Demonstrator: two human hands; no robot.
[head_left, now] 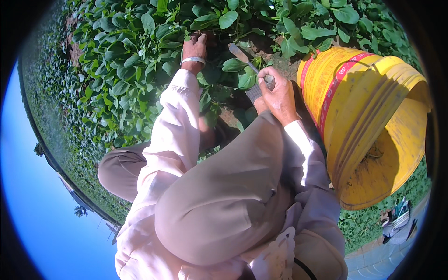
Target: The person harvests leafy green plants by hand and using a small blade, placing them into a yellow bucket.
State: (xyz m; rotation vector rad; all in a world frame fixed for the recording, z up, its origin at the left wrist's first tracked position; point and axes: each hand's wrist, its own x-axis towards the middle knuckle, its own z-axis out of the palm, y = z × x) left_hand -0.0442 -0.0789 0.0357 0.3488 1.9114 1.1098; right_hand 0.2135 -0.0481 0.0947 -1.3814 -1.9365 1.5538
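Observation:
My left hand (196, 45) reaches in among the leafy green plants (133, 60), with a pale band around its wrist. Its fingers curl downward, and leaves and shadow hide the tips and whatever they hold. My right hand (278, 97) is closed around the handle of a narrow-bladed hand trowel (239, 53). The trowel's flat metal blade points away to the upper left, above dark soil between the plants. A few broad leaves stand just beneath its thin shank.
A big yellow bucket (336, 88) with a red printed band lies tilted at my right, its mouth toward me. My bent knee (205, 205) rises between my forearms. Crop rows stretch off to the left. Some small objects (397, 221) lie on a pale strip at the lower right.

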